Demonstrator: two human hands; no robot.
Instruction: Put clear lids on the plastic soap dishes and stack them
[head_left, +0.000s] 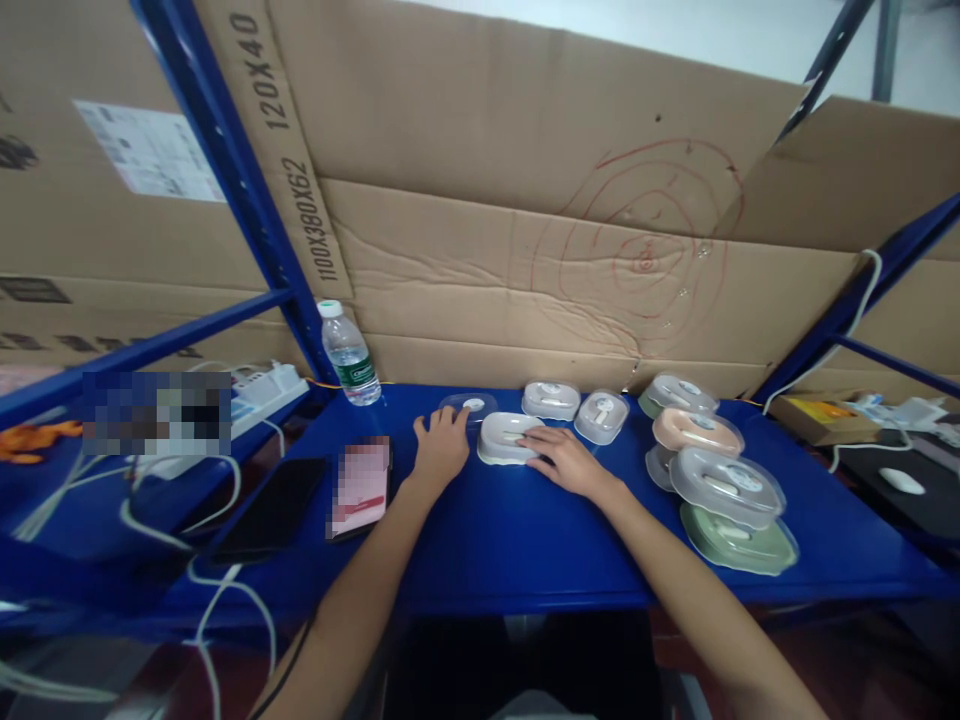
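Observation:
A white oval-cornered box [495, 440] stands open-topped on the blue shelf, with a small pale piece [513, 437] inside. My right hand [566, 458] grips the box's right end, fingers reaching over the top and thumb low at the front. Just behind and to the left lies a clear plastic lid [484, 405] with a round white label. My left hand [444, 445] is at the lid's near left edge, fingers spread and bent downward; whether they press on it I cannot tell.
Two lidded boxes [551, 400] [602, 415] sit behind. At right are stacked grey, peach and green boxes [739, 540]. A water bottle [352, 365], a pink-screened phone [364, 485], a black tablet-like slab [274, 508] and white cables [161, 535] occupy the left. Cardboard [465, 240] walls the back.

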